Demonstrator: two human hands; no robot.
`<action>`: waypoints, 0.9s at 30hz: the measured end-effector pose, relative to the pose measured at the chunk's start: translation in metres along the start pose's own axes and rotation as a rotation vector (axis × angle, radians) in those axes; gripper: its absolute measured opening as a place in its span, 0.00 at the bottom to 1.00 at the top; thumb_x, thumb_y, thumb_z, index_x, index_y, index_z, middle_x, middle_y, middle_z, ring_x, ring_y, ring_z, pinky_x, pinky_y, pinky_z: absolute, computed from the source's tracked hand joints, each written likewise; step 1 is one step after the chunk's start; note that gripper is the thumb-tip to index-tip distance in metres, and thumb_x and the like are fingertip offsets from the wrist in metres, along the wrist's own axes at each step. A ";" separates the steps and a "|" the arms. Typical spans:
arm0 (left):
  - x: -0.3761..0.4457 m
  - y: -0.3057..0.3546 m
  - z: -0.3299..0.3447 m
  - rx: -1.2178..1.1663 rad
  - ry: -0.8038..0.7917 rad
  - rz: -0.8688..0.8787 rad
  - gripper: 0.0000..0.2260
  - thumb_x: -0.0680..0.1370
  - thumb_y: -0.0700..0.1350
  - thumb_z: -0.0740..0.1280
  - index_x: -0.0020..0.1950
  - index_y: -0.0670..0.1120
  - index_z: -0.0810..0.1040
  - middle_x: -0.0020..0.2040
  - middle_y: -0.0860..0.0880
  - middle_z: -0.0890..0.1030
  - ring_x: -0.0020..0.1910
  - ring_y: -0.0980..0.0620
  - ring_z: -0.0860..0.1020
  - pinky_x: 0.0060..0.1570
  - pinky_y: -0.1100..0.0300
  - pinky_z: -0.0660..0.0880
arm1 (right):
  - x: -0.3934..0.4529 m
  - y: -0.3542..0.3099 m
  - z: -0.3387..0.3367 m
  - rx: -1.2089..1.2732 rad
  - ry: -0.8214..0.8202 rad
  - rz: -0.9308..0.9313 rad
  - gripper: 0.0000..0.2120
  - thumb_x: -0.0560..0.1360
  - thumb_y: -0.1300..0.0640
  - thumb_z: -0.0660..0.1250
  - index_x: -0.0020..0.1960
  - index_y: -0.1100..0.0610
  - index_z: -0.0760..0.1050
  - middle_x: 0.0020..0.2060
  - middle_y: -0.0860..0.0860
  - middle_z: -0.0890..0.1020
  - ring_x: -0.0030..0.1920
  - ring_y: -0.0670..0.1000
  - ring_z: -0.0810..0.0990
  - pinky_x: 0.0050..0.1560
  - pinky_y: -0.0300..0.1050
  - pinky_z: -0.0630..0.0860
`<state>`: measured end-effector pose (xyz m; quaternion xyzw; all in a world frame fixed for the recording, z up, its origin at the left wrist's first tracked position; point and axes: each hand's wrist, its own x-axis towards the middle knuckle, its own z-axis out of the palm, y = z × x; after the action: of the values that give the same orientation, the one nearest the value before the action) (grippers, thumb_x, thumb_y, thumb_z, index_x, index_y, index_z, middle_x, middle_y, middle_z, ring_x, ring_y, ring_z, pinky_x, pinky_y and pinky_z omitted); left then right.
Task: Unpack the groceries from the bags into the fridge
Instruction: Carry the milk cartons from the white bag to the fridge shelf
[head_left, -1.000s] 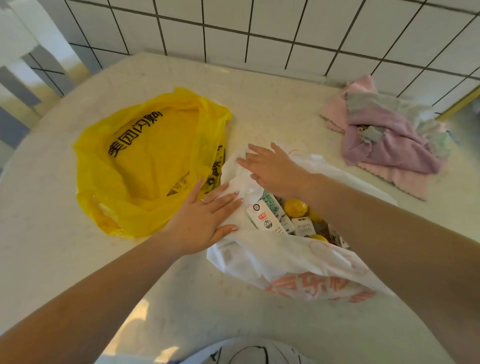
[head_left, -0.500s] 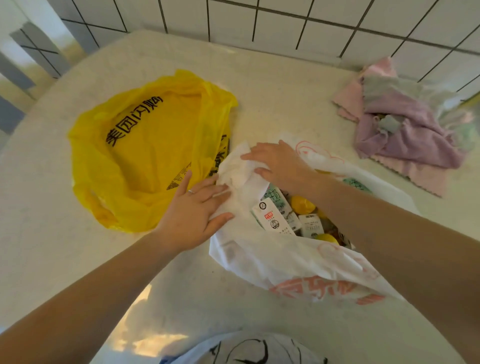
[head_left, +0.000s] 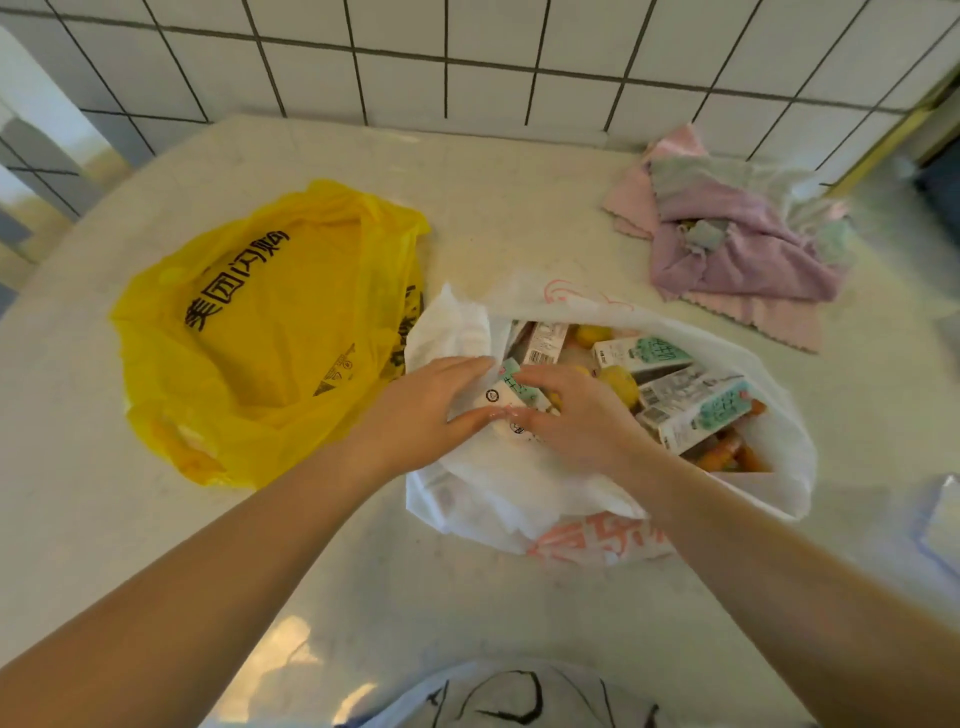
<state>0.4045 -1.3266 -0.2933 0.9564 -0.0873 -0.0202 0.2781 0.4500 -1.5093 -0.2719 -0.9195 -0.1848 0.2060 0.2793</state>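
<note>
Left hand (head_left: 415, 410) flat, fingers spread; right hand (head_left: 576, 415) seemingly curled, palm down.

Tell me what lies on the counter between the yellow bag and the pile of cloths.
In the head view, only bare counter separates the yellow bag from the cloths. The open white bag sits nearer the person, below that stretch.

The white bag (head_left: 545, 499) lies open, holding milk cartons (head_left: 696, 410) and yellow fruit (head_left: 618, 384); the yellow bag (head_left: 260, 332) lies flat beside it.
</note>
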 end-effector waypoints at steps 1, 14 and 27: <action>-0.002 -0.001 0.005 -0.023 -0.016 -0.081 0.29 0.76 0.63 0.60 0.72 0.49 0.66 0.70 0.53 0.70 0.69 0.54 0.67 0.64 0.60 0.64 | -0.002 0.000 0.005 0.031 -0.008 0.062 0.24 0.74 0.46 0.67 0.68 0.51 0.70 0.68 0.46 0.71 0.68 0.46 0.68 0.59 0.32 0.61; -0.017 0.010 0.034 -0.182 0.058 -0.169 0.25 0.77 0.62 0.58 0.66 0.48 0.74 0.68 0.49 0.73 0.68 0.52 0.67 0.68 0.58 0.61 | -0.025 0.008 0.020 0.405 -0.123 0.209 0.06 0.78 0.50 0.61 0.54 0.45 0.75 0.42 0.40 0.80 0.43 0.42 0.79 0.44 0.30 0.74; -0.002 0.069 0.002 -0.194 0.218 -0.020 0.29 0.74 0.63 0.62 0.71 0.51 0.66 0.61 0.56 0.75 0.61 0.56 0.71 0.59 0.57 0.68 | -0.056 0.018 -0.019 0.781 0.214 -0.024 0.25 0.70 0.65 0.71 0.59 0.40 0.73 0.53 0.48 0.82 0.56 0.48 0.79 0.55 0.49 0.77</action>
<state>0.3911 -1.3849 -0.2580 0.9223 -0.0445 0.0727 0.3770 0.4155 -1.5568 -0.2528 -0.7581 -0.0731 0.1604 0.6278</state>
